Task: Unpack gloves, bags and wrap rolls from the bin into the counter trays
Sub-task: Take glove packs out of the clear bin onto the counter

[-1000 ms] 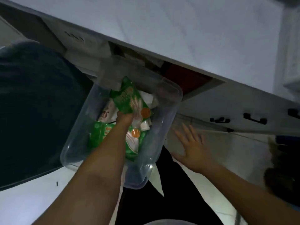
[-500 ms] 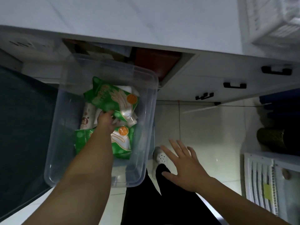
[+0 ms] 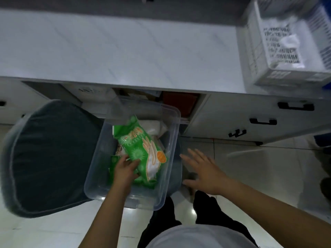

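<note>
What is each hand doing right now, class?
Left hand: grips the green glove packet inside the clear bin.
Right hand: open, fingers spread, holding nothing.

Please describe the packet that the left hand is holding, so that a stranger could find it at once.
Below the white counter stands a clear plastic bin. The left hand grips a green packet there; its printed pale gloves and orange circle mark it.

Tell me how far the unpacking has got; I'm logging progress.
Done: nothing visibly unpacked; what the white tray on the counter holds is too blurred to tell. In hand: left hand grips a green glove pack inside the clear bin. Left: more packs underneath.
</note>
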